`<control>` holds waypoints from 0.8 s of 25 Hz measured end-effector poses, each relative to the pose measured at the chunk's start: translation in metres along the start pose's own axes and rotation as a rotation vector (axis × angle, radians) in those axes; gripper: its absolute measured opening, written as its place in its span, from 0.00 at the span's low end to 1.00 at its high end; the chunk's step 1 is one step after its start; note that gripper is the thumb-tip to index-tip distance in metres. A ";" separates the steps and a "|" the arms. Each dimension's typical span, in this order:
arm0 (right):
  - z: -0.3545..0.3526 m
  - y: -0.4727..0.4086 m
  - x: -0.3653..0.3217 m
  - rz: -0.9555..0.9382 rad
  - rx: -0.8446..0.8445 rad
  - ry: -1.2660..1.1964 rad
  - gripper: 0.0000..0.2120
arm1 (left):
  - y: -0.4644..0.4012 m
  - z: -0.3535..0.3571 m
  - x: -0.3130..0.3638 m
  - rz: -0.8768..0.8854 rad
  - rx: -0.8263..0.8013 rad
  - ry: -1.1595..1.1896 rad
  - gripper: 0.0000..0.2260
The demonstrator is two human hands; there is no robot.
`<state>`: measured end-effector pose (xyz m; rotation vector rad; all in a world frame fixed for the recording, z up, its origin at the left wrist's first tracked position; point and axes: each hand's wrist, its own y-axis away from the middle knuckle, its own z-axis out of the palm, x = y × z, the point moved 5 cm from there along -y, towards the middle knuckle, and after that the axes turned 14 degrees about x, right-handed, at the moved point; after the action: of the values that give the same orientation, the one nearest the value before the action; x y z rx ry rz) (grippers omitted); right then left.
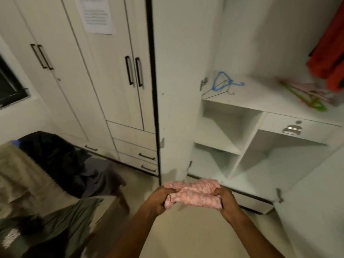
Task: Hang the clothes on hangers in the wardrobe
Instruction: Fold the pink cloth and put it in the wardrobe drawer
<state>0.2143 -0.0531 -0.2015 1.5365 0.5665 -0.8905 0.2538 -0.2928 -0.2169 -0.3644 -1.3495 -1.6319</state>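
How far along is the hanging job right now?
Done: one orange garment appears to hang in the open wardrobe. In hand: the left hand and right hand grip a bunched pink garment, not yet on a hanger. Left: dark clothes on the bed; the blue hanger and green hanger lie unused on the shelf.

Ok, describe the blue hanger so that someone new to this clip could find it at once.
Start at the open wardrobe on the right and find its wide white shelf above the cubbies. The blue hanger lies at that shelf's left end, near the door hinge. The other hangers, green and pink, lie in a heap at the right end.
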 end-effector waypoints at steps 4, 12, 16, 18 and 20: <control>-0.083 -0.048 -0.078 -0.098 0.111 -0.095 0.18 | -0.054 0.112 0.025 -0.041 -0.003 -0.140 0.15; -0.208 -0.110 -0.176 -0.294 0.321 -0.172 0.30 | -0.117 0.291 0.090 0.129 -0.122 -0.373 0.16; -0.231 -0.136 -0.226 -0.388 0.263 -0.141 0.18 | -0.149 0.355 0.129 0.156 -0.168 -0.390 0.10; -0.236 -0.146 -0.264 -0.439 0.263 -0.193 0.14 | -0.168 0.386 0.155 0.163 -0.188 -0.360 0.10; -0.235 -0.163 -0.312 -0.513 0.270 -0.236 0.14 | -0.188 0.417 0.191 0.213 -0.220 -0.324 0.10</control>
<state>-0.0450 0.2462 -0.0512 1.5168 0.7025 -1.5718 -0.1287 -0.0274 -0.0461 -0.9051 -1.3140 -1.5900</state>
